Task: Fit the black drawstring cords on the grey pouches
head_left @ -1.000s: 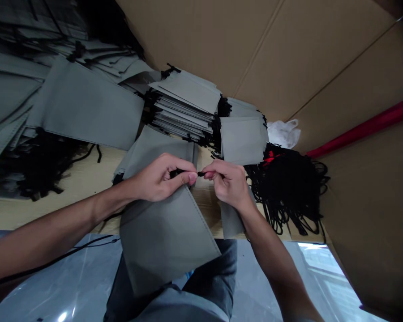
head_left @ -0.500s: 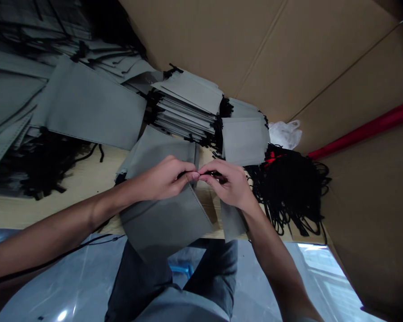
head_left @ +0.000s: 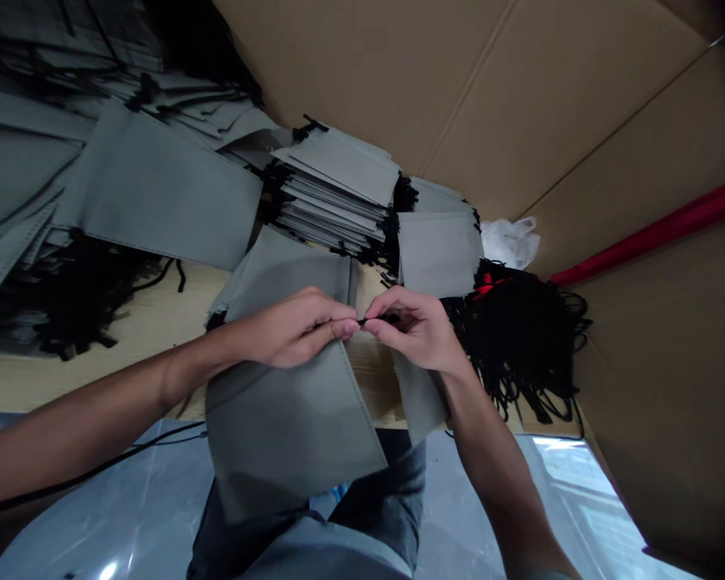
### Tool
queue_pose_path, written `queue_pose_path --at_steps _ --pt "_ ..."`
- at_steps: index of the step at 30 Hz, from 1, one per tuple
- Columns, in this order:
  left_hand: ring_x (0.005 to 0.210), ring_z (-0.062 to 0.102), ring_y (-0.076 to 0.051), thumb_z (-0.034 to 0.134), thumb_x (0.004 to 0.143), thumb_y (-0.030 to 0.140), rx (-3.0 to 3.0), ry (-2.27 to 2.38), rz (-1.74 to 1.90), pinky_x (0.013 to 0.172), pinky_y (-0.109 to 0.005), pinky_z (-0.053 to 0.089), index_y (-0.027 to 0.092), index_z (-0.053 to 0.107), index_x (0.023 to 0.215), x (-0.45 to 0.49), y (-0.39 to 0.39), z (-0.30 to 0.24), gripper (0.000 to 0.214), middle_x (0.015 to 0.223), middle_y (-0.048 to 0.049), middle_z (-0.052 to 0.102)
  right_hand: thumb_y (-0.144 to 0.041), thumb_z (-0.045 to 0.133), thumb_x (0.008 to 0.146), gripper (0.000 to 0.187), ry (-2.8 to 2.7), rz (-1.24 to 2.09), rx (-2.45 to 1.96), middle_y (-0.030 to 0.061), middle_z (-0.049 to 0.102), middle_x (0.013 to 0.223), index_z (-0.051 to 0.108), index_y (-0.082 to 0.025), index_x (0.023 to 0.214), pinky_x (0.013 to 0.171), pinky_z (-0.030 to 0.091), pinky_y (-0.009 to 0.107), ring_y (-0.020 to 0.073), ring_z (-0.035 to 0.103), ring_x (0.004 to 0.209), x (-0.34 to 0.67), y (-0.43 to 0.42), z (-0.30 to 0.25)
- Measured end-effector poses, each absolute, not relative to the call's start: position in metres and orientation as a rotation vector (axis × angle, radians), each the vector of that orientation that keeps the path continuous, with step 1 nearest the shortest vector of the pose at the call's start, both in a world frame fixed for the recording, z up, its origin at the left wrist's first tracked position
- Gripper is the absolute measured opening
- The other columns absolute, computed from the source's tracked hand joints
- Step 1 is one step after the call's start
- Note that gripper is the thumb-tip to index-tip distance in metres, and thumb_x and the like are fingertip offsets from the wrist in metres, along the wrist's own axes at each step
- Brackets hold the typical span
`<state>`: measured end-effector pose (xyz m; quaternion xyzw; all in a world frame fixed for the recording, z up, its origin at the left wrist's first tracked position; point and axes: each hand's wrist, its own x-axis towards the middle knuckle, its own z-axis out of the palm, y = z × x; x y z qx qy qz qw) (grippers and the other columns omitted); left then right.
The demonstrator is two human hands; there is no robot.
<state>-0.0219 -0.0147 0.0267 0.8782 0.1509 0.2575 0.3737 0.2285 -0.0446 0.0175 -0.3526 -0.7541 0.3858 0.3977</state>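
Observation:
My left hand (head_left: 293, 330) pinches the top corner of a grey fabric pouch (head_left: 290, 419) that hangs down over the table's front edge. My right hand (head_left: 414, 326) meets it fingertip to fingertip and pinches a thin black cord (head_left: 375, 320) at the pouch's corner. A second grey pouch (head_left: 420, 395) lies under my right wrist.
A tall stack of grey pouches (head_left: 338, 197) stands behind my hands, with another pouch (head_left: 438, 254) to its right. A heap of black cords (head_left: 519, 334) lies at the right. More pouches (head_left: 157, 189) cover the left. Cardboard walls (head_left: 519, 97) close in the back and right.
The held pouch rose and then dropped lower over the table edge again. My fingertips stayed pinched together at its corner, shifting slightly to the right.

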Motion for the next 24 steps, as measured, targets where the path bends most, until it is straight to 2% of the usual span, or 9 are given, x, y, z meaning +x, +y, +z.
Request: queue_pose_path --at_steps 5,9,15,17,18,21,24 --pt "0.055 0.034 -0.011 0.05 0.112 0.031 2.077 0.303 0.573 0.055 -0.028 0.028 0.019 0.054 0.075 -0.029 -0.018 0.033 0.039 0.061 0.0048 0.036 -0.027 0.088 0.091 0.017 -1.762 1.274 -0.724 0.003 0.079 0.089 0.079 -0.02 0.103 0.07 0.059 0.026 0.0141 0.074 0.078 0.23 -0.043 0.015" --pt "0.054 0.034 -0.01 0.051 0.111 0.034 2.061 0.34 0.571 0.054 -0.028 0.028 0.018 0.055 0.073 -0.03 -0.018 0.035 0.041 0.06 0.0043 0.038 -0.023 0.088 0.091 0.015 -1.711 1.317 -0.692 0.0024 0.079 0.087 0.08 -0.021 0.103 0.071 0.059 0.025 0.0137 0.075 0.077 0.231 -0.04 0.014" --pt "0.055 0.049 -0.01 0.053 0.108 0.033 2.226 0.619 0.567 0.055 -0.022 0.034 0.017 0.075 0.086 -0.023 -0.013 0.028 0.034 0.062 0.0025 0.06 -0.027 0.086 0.093 0.019 -1.817 1.152 -0.831 0.0049 0.077 0.102 0.079 -0.022 0.11 0.08 0.06 0.029 0.0171 0.072 0.091 0.229 -0.037 0.013" --pt "0.061 0.056 -0.012 0.055 0.106 0.032 2.19 0.716 0.647 0.058 -0.022 0.039 0.017 0.078 0.097 -0.021 -0.011 0.021 0.029 0.072 0.0002 0.07 -0.028 0.08 0.097 0.024 -1.868 1.144 -0.868 0.0068 0.076 0.11 0.076 -0.023 0.12 0.082 0.06 0.031 0.0181 0.071 0.095 0.229 -0.038 0.013" --pt "0.066 0.061 -0.013 0.057 0.105 0.031 2.149 0.742 0.7 0.06 -0.022 0.042 0.017 0.078 0.109 -0.02 -0.01 0.018 0.026 0.083 -0.0016 0.076 -0.027 0.076 0.1 0.026 -1.885 1.137 -0.879 0.0076 0.075 0.114 0.075 -0.023 0.125 0.083 0.06 0.031 0.0183 0.07 0.096 0.229 -0.039 0.013" --pt "0.084 0.072 -0.016 0.062 0.101 0.026 2.03 0.76 0.852 0.069 -0.023 0.051 0.018 0.07 0.136 -0.018 -0.006 0.009 0.037 0.111 -0.0068 0.081 -0.024 0.067 0.105 0.028 -1.914 1.05 -0.888 0.0094 0.075 0.123 0.073 -0.023 0.132 0.09 0.06 0.036 0.0203 0.07 0.104 0.231 -0.038 0.013" --pt "0.093 0.075 -0.018 0.067 0.099 0.025 1.958 0.7 0.89 0.079 -0.025 0.055 0.018 0.071 0.135 -0.018 -0.003 0.006 0.037 0.113 -0.0074 0.081 -0.026 0.056 0.11 0.027 -1.917 0.962 -0.925 0.0088 0.078 0.12 0.073 -0.024 0.131 0.094 0.059 0.038 0.0205 0.071 0.106 0.235 -0.033 0.012"
